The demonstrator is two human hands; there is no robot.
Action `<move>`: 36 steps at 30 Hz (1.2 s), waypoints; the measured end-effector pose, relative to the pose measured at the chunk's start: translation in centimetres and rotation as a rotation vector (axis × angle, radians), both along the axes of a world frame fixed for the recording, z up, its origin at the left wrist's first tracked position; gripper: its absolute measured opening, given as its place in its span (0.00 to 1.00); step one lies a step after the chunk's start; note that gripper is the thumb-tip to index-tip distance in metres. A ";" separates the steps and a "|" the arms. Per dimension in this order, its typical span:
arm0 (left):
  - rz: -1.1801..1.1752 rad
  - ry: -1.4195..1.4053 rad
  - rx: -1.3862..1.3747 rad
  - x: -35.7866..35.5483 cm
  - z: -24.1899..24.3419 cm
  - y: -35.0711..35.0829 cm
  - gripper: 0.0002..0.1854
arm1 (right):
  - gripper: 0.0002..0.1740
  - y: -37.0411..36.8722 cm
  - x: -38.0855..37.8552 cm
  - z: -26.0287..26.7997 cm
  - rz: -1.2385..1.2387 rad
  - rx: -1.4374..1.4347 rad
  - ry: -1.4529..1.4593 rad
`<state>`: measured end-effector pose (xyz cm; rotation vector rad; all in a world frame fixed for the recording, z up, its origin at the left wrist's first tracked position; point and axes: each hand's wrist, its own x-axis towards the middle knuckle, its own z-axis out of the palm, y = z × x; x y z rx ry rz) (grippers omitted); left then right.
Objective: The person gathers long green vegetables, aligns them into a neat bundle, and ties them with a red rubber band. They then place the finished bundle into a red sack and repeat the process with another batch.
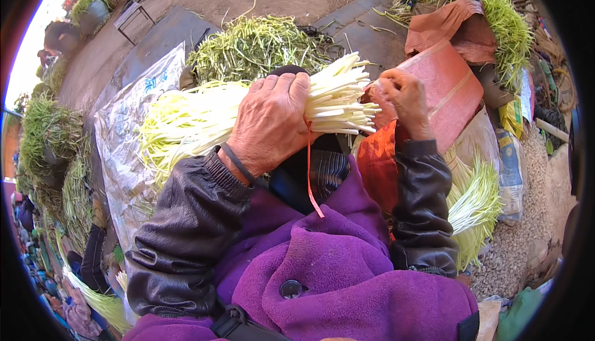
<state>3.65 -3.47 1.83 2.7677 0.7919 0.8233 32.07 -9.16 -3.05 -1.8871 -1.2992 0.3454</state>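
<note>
My left hand (274, 120) is clasped over a thick bundle of blanched leafy stalks (344, 94). The white cut ends point right, and the yellow leaves fan out to the left. A red tie strip (309, 169) hangs from the bundle beside my fingers, its loose end over my purple garment (325, 257). To the right of the stalk ends, my right hand (405, 99) is raised with curled fingers; whether a thin strip is inside them is hidden. Below the right hand is an orange patterned cloth (380, 164).
A heap of green trimmings (260, 48) lies ahead of me. Clear plastic sheeting (125, 155) spreads on the left. At right are a red woven sheet (451, 90), more pale stalks (469, 206) and a printed sack (510, 173). A small bench (132, 18) stands far left.
</note>
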 end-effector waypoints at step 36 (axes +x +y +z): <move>-0.142 0.091 0.022 2.5 0.4 -1.7 0.42 | 0.67 -47.6 9.0 -26.3 -1.371 -0.117 0.284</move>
